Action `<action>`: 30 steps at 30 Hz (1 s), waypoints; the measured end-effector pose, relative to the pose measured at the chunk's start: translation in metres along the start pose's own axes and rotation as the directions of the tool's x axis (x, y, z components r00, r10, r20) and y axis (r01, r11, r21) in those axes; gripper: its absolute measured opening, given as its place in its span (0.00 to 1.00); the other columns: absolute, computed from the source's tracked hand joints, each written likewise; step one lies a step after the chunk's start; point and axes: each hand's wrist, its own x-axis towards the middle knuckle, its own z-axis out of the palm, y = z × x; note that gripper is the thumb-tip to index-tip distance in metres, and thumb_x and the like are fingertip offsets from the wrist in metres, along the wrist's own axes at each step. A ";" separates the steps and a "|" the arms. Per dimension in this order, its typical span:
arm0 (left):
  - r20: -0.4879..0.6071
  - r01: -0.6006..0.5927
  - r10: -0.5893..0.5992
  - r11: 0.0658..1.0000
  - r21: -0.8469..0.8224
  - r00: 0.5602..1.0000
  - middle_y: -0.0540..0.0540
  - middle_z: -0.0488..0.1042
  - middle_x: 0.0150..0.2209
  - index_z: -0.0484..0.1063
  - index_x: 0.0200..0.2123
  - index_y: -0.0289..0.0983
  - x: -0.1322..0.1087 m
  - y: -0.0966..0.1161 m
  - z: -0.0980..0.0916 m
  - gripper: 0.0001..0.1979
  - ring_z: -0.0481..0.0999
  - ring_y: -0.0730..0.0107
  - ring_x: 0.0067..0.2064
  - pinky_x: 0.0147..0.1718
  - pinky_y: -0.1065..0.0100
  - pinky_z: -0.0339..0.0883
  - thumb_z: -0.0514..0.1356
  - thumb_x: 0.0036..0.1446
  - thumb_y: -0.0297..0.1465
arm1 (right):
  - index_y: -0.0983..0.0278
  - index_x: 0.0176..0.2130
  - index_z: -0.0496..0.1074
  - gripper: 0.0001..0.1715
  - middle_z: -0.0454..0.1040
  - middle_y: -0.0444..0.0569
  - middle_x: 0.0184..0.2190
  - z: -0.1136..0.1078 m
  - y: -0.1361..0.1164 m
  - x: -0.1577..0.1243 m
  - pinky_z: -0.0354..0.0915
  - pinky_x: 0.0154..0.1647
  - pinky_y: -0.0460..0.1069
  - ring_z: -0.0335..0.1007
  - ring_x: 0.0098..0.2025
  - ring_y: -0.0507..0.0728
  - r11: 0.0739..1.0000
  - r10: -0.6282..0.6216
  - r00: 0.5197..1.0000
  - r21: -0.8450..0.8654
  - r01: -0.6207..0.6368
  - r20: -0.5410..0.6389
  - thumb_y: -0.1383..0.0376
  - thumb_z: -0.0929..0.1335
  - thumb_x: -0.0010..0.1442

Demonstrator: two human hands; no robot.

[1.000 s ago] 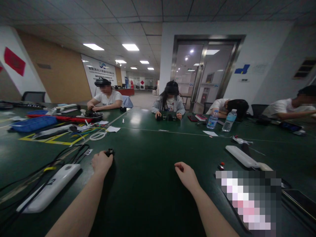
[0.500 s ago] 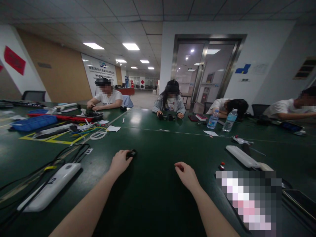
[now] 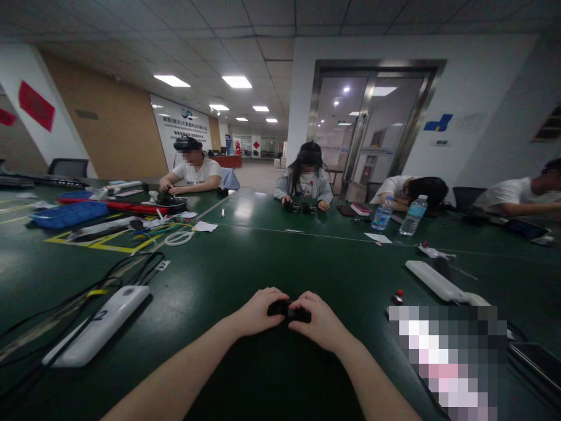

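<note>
Along the left of the near part of the dark green surface [image 3: 205, 275] lies a white power strip [image 3: 99, 326], marked with a black 2, its long axis slanting from near left to far right. Black cables [image 3: 90, 297] trail beside it, and a small numbered tag [image 3: 163, 265] lies just beyond them.

Near the centre, the person's left hand [image 3: 263, 313] and right hand [image 3: 314, 320] come together just above the lower edge of the view, both forearms reaching in from the near side. Between them is a small black object [image 3: 289, 311], its exact form mostly hidden by the hands. Its long axis runs left to right, crosswise to the forearms. The object sits directly between the palms, and neither hand is clearly nearer. The fingers [image 3: 276, 298] of both hands are closed, gripping it from its left and right ends, with their tips almost meeting over the top.

The nearest objects lie well apart from the hands on either side. To the right are a second white power strip [image 3: 440, 282] and a small red-topped item [image 3: 398, 296]. A heavily blurred patch [image 3: 447, 362] covers the near right, and a dark phone [image 3: 537, 362] lies at the right edge. The surface's near edge is out of view.
</note>
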 end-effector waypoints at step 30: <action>0.079 0.045 -0.041 0.998 -0.050 0.996 0.46 0.63 0.54 0.64 0.55 0.43 -0.002 -0.003 -0.004 0.24 0.63 0.61 0.54 0.55 0.58 0.56 0.57 0.54 0.37 | 0.62 0.38 0.70 0.16 0.71 0.46 0.34 -0.020 0.069 0.023 0.64 0.24 0.42 0.66 0.30 0.49 0.419 0.762 0.533 0.908 0.026 -0.367 0.60 0.71 0.47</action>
